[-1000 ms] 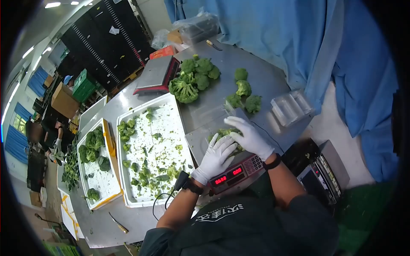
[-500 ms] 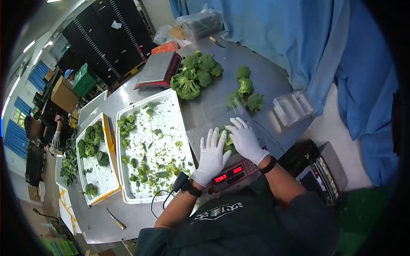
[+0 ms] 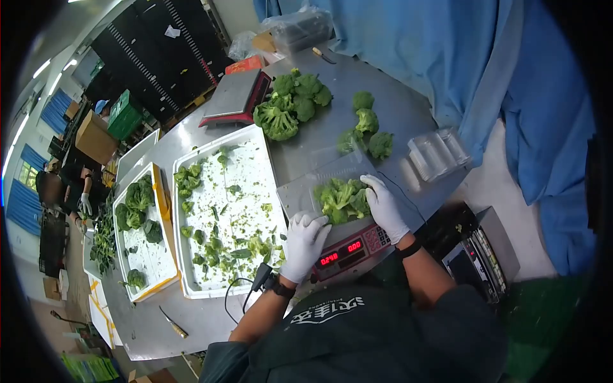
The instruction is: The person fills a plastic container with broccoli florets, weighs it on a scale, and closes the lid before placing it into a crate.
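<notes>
A clear plastic container (image 3: 315,191) of cut broccoli (image 3: 341,200) rests on the red digital scale (image 3: 350,256), its transparent lid (image 3: 338,167) raised at the back. My left hand (image 3: 304,245), in a white glove, is at the container's front left corner. Its fingers are curled together, and what they may grip is hidden. My right hand (image 3: 385,209), gloved too, lies along the container's right side, fingers stretched out and fingertips near the broccoli. The red digits are lit and seem to read 0.298 and 0.00.
Left of the scale stands a white tray (image 3: 278,220) of broccoli scraps, beside a smaller tray (image 3: 163,279) with heads. Behind are a second scale (image 3: 233,91), broccoli heads (image 3: 290,105) and empty clear containers (image 3: 439,155). Knives (image 3: 173,322) lie on the metal table. A co-worker (image 3: 80,188) stands far left.
Both hands, earlier spread over the container, have drawn apart to its sides, uncovering the broccoli. My left fingers have curled in. The lid stands raised, and the scale's reading has dropped.
</notes>
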The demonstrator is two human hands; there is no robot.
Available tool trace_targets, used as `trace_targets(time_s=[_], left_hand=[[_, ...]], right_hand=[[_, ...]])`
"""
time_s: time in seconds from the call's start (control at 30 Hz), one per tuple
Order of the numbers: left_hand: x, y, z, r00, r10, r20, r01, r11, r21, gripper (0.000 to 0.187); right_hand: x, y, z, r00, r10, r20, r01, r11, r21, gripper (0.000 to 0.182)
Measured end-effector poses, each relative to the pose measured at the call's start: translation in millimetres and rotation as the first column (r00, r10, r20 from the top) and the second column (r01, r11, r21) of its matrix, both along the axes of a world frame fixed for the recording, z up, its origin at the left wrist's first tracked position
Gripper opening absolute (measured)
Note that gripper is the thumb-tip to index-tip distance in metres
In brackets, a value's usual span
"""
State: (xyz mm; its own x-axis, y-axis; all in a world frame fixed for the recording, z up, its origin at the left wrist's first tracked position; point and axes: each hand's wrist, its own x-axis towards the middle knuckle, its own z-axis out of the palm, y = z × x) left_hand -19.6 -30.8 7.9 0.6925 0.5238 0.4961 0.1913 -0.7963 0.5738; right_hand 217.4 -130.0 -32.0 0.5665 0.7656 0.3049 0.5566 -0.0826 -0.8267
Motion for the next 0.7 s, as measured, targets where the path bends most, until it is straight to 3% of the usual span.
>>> trace_targets(time_s=[0.1,0.17,0.27,0.4,0.47,0.5,0.53,0.6,0.7], left_hand=[[10.7,10.0,-1.5,1.0,0.022,-0.022,-0.021,0.998,0.067,0.017],[12.9,16.1,-1.2,0.974,0.029,-0.225,0.008,0.987,0.161,0.008],[15.8,15.2,10.8,0.963,0.034,-0.269,0.028,0.974,0.225,0.007],[15.6,9.9,20.6,0.968,0.065,-0.243,0.014,0.95,0.311,0.013],[14.9,6.1,19.6,0.998,0.044,-0.034,-0.033,0.959,0.282,0.02],[16.0,3.9,15.9,0.997,0.062,-0.039,-0.049,0.959,0.278,0.02],[19.0,2.8,9.6,0.997,-0.006,-0.078,0.029,0.954,0.297,0.022],[21.7,8.6,-11.3,0.983,-0.103,-0.153,0.148,0.935,0.323,0.024],[17.6,2.9,-6.3,0.964,-0.108,-0.243,0.183,0.931,0.315,0.023]], right_hand=[[-4.9,-1.4,-2.5,0.995,-0.07,0.077,0.072,0.997,-0.027,0.032],[-7.8,-2.1,1.3,0.987,-0.108,0.116,0.114,0.992,-0.048,0.032],[-10.2,-0.3,2.2,0.985,-0.114,0.132,0.116,0.993,-0.014,0.031],[-2.2,-1.4,13.4,0.99,-0.064,0.128,0.078,0.992,-0.104,0.034],[-13.5,-1.6,41.2,0.939,-0.162,0.302,0.165,0.986,0.014,0.041],[-15.1,0.6,50.7,0.937,-0.097,0.334,0.092,0.995,0.03,0.053],[-17.8,2.9,60.7,0.942,-0.068,0.328,0.063,0.998,0.027,0.053],[-24.3,19.2,75.2,0.867,0.062,0.494,-0.064,0.998,-0.014,0.06],[-27.6,40.3,64.7,0.746,0.254,0.616,-0.107,0.958,-0.266,0.06]])
